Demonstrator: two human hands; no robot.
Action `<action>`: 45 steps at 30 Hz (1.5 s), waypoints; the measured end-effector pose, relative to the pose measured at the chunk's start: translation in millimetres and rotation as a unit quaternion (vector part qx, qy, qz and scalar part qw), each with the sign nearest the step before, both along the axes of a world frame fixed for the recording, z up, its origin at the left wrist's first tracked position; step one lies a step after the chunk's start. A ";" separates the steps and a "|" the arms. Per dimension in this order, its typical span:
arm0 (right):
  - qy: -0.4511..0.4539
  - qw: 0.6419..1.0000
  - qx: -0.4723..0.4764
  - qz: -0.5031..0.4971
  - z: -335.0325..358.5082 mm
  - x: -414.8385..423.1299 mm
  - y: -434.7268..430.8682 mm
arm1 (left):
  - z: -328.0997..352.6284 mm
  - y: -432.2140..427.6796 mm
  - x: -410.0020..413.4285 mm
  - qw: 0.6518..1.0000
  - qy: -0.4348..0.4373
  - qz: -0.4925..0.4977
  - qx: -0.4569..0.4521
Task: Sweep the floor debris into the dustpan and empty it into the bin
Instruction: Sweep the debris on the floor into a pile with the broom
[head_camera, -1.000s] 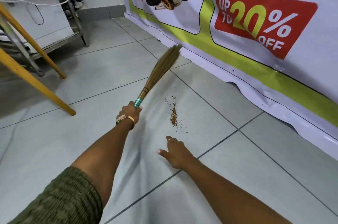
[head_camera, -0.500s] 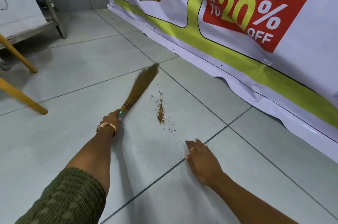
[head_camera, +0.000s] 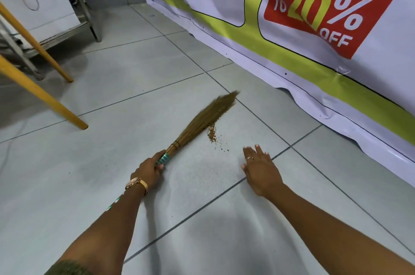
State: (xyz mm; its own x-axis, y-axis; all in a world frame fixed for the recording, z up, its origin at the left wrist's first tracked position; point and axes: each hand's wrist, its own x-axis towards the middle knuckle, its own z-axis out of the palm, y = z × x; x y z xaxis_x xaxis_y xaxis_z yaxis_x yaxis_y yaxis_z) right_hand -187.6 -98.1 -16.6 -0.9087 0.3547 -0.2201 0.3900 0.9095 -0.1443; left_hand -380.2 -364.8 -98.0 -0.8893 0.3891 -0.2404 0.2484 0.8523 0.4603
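Gripping a grass hand broom [head_camera: 202, 124], left hand [head_camera: 149, 171] clenched; right hand [head_camera: 261, 170] released, flat on tiled floor [head_camera: 112, 162]. Risk: brisk stroke scatters crumb debris [head_camera: 212, 134]; no dustpan visible.

Bright, even light; soft shadows pool on the tiled floor [head_camera: 112, 162] below both forearms. Wide-angle bending warps the edges; the broom [head_camera: 208, 115] tip blurs.
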 end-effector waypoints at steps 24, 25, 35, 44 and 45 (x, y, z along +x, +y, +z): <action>0.084 0.991 0.076 -0.065 -16.4 30.5 -2.6 | 4.8 -76.1 130.6 0.960 0.090 -0.232 -0.130; 0.077 0.992 0.075 -0.073 -21.1 33.7 -3.9 | 3.5 -74.5 123.2 0.962 0.102 -0.220 -0.128; 0.046 0.992 0.059 -0.098 -39.6 54.5 -10.0 | -8.1 -3.1 58.3 0.978 0.118 -0.129 -0.110; 0.100 0.990 0.030 -0.093 -41.3 71.4 -22.2 | 21.6 3.9 82.1 0.976 0.143 -0.115 -0.118; 0.099 0.990 0.029 -0.097 -40.9 73.7 -21.9 | 19.2 -0.5 96.4 0.977 0.135 -0.118 -0.119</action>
State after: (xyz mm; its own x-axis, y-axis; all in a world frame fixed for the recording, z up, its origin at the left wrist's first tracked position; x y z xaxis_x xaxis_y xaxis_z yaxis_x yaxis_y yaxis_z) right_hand -113.9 -120.0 -57.6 -0.8460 0.5328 -0.0197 0.5267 0.8296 -0.1853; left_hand -283.9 -365.4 -78.7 -0.8254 0.5520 -0.1184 0.5354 0.8319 0.1459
